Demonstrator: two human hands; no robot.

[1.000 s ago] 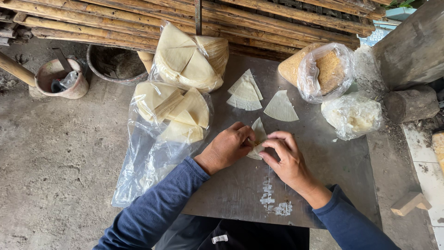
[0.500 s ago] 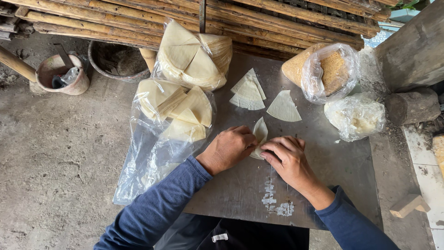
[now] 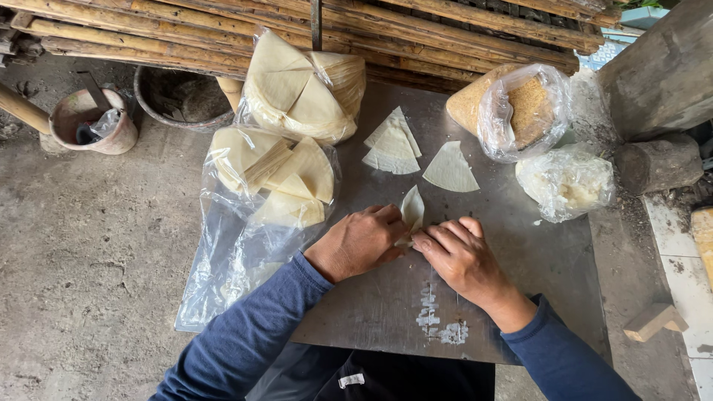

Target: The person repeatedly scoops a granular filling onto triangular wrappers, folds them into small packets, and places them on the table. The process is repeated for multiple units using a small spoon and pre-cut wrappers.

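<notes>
While both sets of fingertips pinch together at the middle of the metal sheet (image 3: 549, 260), they close on one small wrapper (image 3: 412, 209), a pale pastry wedge whose tip stands up between them. The left hand (image 3: 356, 243) curls almost shut over its near edge; the right hand (image 3: 464, 260) lies flatter, its fingers pressing the fold from the other side. This looks like the folding step, with the wedge partly shaped. Finishing it would call for a firm, even pinch along the seam so the thin sheet does not tear. Just beyond lie loose wedges (image 3: 394, 145) and a single one (image 3: 449, 169). Bags of wrappers (image 3: 286, 178) sit to the left, bags of filling (image 3: 523, 111) to the right.
</notes>
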